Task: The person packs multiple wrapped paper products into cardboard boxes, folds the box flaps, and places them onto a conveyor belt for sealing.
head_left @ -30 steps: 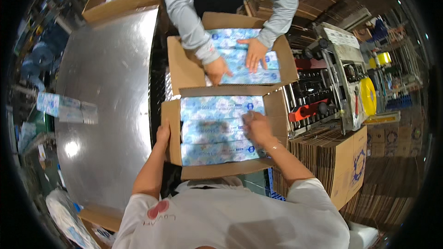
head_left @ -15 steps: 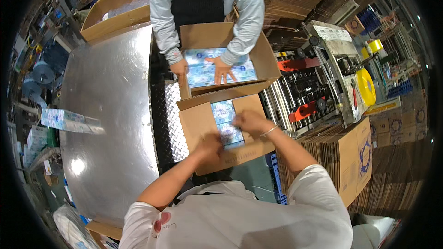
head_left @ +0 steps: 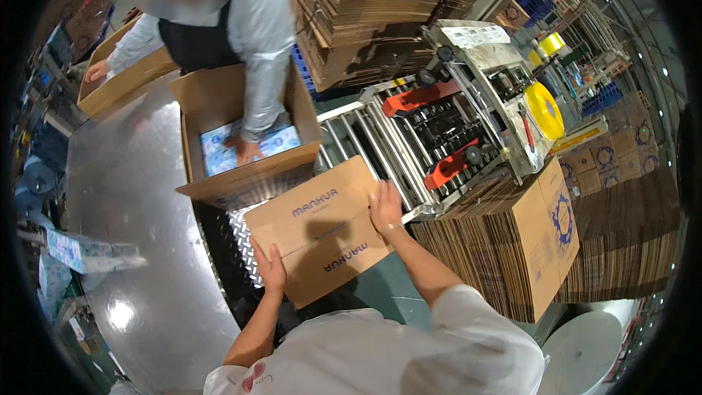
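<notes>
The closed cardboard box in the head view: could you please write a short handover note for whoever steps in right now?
Left hand: flat on the closed box, near its lower left edge.
Right hand: flat on the box's right edge.
The box's flaps are folded shut; it sits tilted, just before the roller conveyor leading into the sealing machine.
No tape visible on the seam.
A co-worker's hand is in the open box of blue packs beyond.

A person's left hand [head_left: 272, 269] and right hand [head_left: 385, 208] press flat on a closed cardboard box [head_left: 322, 230], fingers pointing toward a roller conveyor [head_left: 380, 148], while beyond them a co-worker's hand [head_left: 247, 149] reaches into an open carton [head_left: 241, 135].
</notes>
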The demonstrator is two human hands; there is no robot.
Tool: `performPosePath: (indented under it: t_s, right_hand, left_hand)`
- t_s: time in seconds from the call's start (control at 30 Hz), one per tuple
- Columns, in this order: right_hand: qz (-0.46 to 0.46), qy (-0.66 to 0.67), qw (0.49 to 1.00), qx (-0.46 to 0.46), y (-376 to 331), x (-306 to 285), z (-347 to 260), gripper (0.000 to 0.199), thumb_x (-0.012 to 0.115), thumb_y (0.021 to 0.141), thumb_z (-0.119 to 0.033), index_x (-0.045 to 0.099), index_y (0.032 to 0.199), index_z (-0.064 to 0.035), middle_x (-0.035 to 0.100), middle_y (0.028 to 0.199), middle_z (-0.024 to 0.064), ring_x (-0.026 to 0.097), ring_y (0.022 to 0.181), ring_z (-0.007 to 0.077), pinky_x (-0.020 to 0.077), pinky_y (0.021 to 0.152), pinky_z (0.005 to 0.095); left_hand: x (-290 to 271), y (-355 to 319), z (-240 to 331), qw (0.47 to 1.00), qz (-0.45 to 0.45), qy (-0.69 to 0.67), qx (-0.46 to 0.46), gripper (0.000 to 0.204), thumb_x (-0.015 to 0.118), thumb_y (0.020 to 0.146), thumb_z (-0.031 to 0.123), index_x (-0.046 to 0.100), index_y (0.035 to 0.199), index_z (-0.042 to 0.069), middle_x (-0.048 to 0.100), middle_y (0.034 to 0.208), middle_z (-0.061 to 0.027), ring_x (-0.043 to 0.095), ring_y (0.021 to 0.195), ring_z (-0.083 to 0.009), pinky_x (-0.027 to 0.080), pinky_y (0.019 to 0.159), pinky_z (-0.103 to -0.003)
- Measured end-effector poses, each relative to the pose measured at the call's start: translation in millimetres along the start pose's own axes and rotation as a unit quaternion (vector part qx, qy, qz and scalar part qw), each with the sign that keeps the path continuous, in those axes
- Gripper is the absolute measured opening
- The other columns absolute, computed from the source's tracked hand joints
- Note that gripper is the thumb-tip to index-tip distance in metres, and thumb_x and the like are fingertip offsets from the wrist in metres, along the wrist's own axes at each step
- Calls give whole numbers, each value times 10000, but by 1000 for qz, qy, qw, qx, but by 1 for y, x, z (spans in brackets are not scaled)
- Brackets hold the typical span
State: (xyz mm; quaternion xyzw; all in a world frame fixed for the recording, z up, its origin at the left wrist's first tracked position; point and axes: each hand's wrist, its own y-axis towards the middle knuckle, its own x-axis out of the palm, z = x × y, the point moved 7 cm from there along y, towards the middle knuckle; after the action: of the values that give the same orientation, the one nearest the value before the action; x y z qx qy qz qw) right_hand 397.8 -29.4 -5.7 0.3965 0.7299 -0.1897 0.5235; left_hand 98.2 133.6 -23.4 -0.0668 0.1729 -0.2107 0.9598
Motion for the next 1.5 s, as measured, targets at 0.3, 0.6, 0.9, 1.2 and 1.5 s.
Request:
performPosePath:
  t_s: [0.3,0.6,0.9,1.2,1.5]
  right_hand:
    - [-357,-98,898,-235,27,-9,-83,778,602,691,-425,327,1309,-40,200,1397,236,135,1321,363,82,1028,576]
    - [-112,-145,973,-140,112,0,38,824,559,704,-418,255,1328,27,161,1412,236,105,1335,338,55,1067,501]
    - [89,-64,993,-51,138,-53,140,578,565,735,-277,417,1212,14,327,1307,262,263,1259,380,159,1048,484]
    - [36,-349,869,348,-58,-237,350,656,663,709,-268,372,1295,-208,275,1340,200,285,1208,397,224,965,577]
    - [61,-322,921,212,-108,-245,356,518,644,716,-164,433,1188,-184,396,1254,92,375,1161,298,281,945,574]
  left_hand:
    - [129,10,49,984,90,137,77,631,445,880,161,91,1330,-105,209,1339,-291,297,1220,-348,217,1030,-377]
    - [231,70,63,964,-264,11,14,508,478,889,226,311,1307,-10,542,1016,-134,517,907,-185,406,808,-275]
    - [8,-50,-168,848,-366,363,-125,329,541,797,323,605,882,12,615,879,-197,578,827,-380,465,684,-436]
    - [-81,-78,-284,696,-501,470,211,252,599,743,269,578,850,42,559,672,-91,544,609,-293,430,536,-409]
    - [78,10,-75,930,-334,0,-156,169,514,887,198,570,917,42,555,706,5,491,585,-82,396,512,-228]
